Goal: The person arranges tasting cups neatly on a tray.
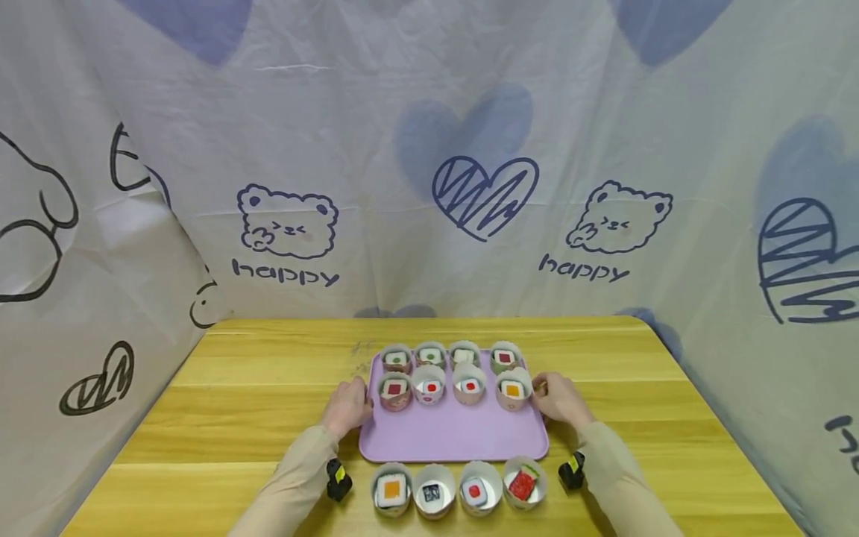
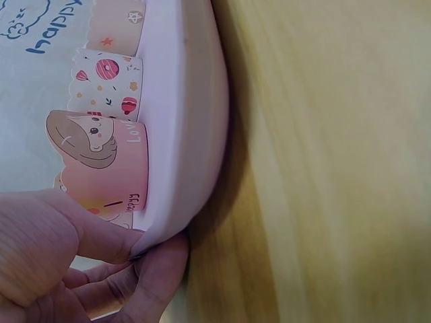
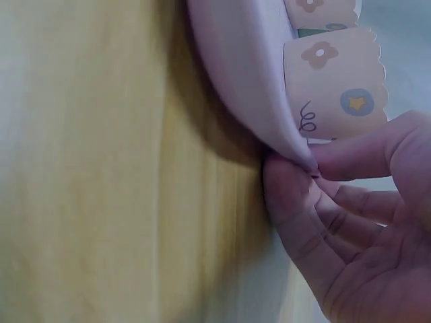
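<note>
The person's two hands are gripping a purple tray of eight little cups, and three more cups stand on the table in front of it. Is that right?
Not quite: the head view shows four more cups, not three, on the table in front of the tray.

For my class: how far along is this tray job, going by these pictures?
Apparently done: eight filled cups stand in two rows on the tray. In hand: the left grip and right grip pinch its opposite side edges. Perhaps left: four more filled cups stand on the table just in front of the tray, whose near part is bare.
</note>
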The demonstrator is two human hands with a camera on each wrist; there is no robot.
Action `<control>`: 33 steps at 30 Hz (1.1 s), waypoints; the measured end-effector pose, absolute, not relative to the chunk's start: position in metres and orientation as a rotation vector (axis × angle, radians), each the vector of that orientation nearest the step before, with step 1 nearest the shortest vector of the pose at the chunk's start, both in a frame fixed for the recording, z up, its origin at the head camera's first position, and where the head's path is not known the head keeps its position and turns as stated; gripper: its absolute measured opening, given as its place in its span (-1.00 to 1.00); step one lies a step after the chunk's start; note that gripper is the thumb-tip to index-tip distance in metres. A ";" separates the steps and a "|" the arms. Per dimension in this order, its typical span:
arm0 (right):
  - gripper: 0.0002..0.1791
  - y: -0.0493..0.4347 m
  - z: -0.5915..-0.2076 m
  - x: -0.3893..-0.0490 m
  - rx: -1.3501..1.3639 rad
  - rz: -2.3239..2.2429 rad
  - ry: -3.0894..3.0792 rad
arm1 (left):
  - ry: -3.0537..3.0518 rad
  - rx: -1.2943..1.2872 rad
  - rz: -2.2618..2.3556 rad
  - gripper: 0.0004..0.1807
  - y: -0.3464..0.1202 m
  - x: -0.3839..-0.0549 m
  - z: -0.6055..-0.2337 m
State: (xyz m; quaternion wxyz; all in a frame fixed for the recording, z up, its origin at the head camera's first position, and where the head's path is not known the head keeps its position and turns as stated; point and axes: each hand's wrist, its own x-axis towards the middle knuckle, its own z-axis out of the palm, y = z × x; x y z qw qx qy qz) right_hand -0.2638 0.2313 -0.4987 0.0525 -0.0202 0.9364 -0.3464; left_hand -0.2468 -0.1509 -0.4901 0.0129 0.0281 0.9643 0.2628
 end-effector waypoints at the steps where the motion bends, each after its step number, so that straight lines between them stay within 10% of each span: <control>1: -0.62 0.231 -0.499 -0.264 -0.053 -1.050 2.840 | 3.000 0.092 0.825 -0.93 -0.151 -0.246 -0.489; 33: -0.69 0.229 -0.497 -0.266 -0.122 -0.956 2.919 | 2.954 0.558 0.977 -0.94 -0.146 -0.203 -0.447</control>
